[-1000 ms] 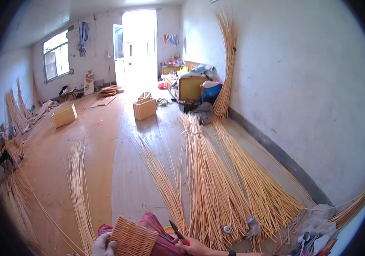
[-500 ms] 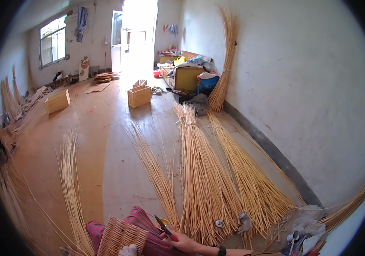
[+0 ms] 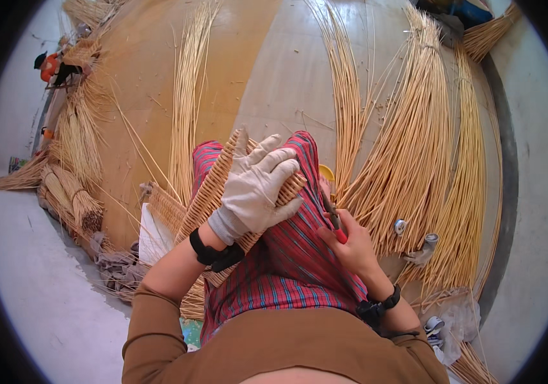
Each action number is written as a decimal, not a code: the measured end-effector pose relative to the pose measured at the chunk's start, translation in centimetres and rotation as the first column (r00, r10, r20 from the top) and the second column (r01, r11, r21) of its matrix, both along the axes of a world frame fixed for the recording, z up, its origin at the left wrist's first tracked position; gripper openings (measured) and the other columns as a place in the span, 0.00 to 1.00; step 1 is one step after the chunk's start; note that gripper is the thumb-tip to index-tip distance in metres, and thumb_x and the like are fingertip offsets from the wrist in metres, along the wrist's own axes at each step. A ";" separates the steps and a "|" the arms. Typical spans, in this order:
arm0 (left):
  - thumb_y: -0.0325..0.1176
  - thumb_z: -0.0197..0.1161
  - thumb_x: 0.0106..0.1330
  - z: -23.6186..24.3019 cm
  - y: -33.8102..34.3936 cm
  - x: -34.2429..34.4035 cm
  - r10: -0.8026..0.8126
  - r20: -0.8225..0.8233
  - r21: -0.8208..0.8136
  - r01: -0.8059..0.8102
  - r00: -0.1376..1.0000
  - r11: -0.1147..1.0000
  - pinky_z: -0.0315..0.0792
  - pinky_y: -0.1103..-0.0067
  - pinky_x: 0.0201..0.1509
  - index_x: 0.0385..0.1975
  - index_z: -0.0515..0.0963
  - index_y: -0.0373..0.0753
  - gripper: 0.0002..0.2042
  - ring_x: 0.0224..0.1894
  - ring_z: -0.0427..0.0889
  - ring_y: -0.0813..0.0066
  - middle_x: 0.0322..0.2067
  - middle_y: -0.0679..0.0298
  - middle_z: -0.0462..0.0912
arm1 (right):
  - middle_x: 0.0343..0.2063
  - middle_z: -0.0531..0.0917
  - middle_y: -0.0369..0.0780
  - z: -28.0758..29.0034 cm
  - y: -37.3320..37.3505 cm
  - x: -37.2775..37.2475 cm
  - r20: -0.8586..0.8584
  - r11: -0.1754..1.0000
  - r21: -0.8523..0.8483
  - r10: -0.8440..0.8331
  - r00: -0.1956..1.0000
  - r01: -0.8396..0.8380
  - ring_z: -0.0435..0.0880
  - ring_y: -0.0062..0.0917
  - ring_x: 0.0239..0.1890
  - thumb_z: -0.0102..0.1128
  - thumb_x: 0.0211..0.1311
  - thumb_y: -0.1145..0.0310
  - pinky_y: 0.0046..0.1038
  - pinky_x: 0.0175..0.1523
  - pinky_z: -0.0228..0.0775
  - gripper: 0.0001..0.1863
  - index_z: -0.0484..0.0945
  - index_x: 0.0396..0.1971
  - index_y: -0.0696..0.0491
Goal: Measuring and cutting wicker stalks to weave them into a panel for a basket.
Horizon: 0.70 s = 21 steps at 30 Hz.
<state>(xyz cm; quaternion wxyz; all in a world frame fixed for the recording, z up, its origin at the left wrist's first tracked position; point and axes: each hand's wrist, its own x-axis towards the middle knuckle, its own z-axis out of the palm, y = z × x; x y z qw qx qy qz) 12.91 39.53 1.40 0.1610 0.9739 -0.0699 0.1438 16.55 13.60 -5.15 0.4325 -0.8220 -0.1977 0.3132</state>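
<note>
My two hands are apart over the striped trousers [image 3: 285, 272] on the lap. The gloved left hand [image 3: 255, 185] lies back-up across a wicker basket [image 3: 212, 182], fingers stretched over the weave and thumb out to the side; I can't tell from here whether it grips anything underneath. The basket rests tilted on the thighs, its lower part passing beneath the left wrist, which wears a black wristband [image 3: 216, 253].

My bare right hand [image 3: 354, 248] is closed around a hand tool [image 3: 337, 222] with a red handle, held just above the right thigh with its dark end pointing away from the body. It is well clear of the basket. Beyond that tool I make out a yellow round object [image 3: 327, 173] beside the right knee, partly hidden.

By the left leg I see a woven panel [image 3: 166, 206] and a white sheet [image 3: 153, 234]. Loose pale stalks [image 3: 187, 96] run away along the floor [image 3: 274, 89] ahead of the left knee. To my right a large bundle of stalks [image 3: 418, 128] fans toward me, with a small can [image 3: 400, 226] on its near end. A clear plastic bag [image 3: 459, 315] lies farther back. At upper left sits a person in orange [image 3: 48, 68], small in my view.
</note>
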 end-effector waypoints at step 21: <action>0.42 0.73 0.49 -1.1 0.3 0.0 0.020 0.055 -0.089 -0.015 0.998 0.996 0.48 0.41 0.73 0.38 0.81 0.45 0.16 0.52 0.80 0.59 0.41 0.65 0.80 | 0.36 0.85 0.52 1.8 1.9 1.1 0.119 0.992 -0.070 0.117 0.986 -0.109 0.85 0.51 0.44 0.67 0.62 0.45 0.47 0.49 0.76 0.32 0.76 0.56 0.53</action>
